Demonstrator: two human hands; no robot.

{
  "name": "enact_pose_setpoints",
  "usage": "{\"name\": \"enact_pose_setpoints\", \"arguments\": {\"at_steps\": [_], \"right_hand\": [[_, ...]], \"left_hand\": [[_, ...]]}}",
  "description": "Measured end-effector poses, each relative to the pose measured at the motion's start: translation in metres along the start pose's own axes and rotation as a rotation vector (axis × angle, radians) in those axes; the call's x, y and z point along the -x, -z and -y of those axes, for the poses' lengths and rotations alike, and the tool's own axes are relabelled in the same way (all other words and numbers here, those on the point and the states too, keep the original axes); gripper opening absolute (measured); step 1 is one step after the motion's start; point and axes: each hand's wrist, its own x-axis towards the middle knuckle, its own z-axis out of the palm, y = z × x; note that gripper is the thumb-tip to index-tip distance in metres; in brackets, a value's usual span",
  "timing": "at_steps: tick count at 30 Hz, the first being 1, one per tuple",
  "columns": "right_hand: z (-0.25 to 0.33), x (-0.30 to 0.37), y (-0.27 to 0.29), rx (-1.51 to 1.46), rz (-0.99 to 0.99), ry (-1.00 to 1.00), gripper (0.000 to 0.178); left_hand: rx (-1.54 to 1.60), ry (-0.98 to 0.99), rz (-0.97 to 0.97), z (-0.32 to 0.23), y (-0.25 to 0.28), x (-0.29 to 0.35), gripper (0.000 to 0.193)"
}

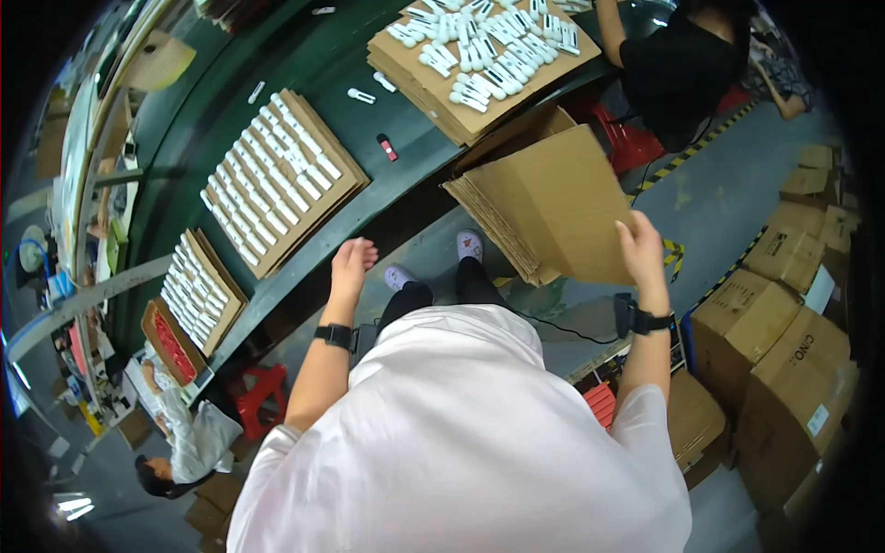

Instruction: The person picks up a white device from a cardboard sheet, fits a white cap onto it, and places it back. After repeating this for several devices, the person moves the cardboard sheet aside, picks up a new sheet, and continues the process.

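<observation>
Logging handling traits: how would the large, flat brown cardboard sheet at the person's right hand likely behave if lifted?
The large, flat brown cardboard sheet is probably fairly stiff, since its face shows little sag. It is likely light for its size, as it looks thin. Being broad, it might tilt if held only by the edge near the right hand.

A small red-and-black device (387, 148) lies toward the near edge of the green worktop (323, 69). Off that edge's left stretch stands a red plastic stool (262, 393); on the floor, right, brown cartons (784, 343) are stacked beside yellow-and-black tape (708, 140).
</observation>
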Motion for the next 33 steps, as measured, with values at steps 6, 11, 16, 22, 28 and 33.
{"name": "enact_pose_setpoints", "arguments": {"at_steps": [6,11,16,22,28,33], "right_hand": [[0.073,0.035,0.061,-0.41,-0.001,-0.028,0.018],[0.134,0.04,0.008,-0.641,0.053,0.019,0.018],[0.19,0.017,-0.104,-0.667,0.165,0.024,0.019],[0.222,-0.01,-0.25,-0.314,0.169,0.146,0.026],[0.271,-0.043,-0.309,-0.216,0.222,0.262,0.037],[0.321,-0.099,-0.327,-0.153,0.278,0.253,0.041]], "left_hand": [[-0.165,-0.189,0.432,-0.029,-0.017,0.005,0.026],[0.239,-0.247,0.654,-0.038,0.028,0.024,0.037],[0.392,-0.067,0.379,-0.026,0.114,0.025,0.039],[0.348,-0.081,-0.069,0.018,0.195,0.006,0.034],[0.107,-0.125,-0.415,0.021,0.242,-0.04,0.033],[0.081,-0.181,-0.478,-0.02,0.26,-0.089,0.036]]}}
